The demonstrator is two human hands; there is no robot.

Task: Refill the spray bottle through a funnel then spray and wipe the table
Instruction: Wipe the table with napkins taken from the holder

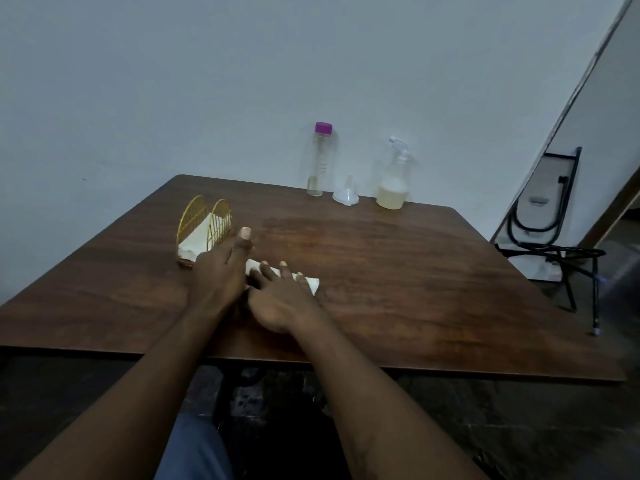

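Pressing down w/ both hands is what I see from my end: the left hand (221, 268) and right hand (280, 299) lie flat, fingers straight, on a folded white napkin (310, 284). Nothing is pinched. I think flat hands push the napkin hard on the surface (398, 271) so it can rub it clean. The napkin sits by the near edge, a bit left of the middle. Its long side runs left to right, right end a little closer to the near edge. The spray bottle (393, 183) stands up at the far edge, toward the far right corner, nozzle pointing left, part full of pale yellow stuff. The funnel (345, 196) sits mouth down, spout up, b/w it and a clear bottle (320, 161). Prob. parked there out of the wiping path.
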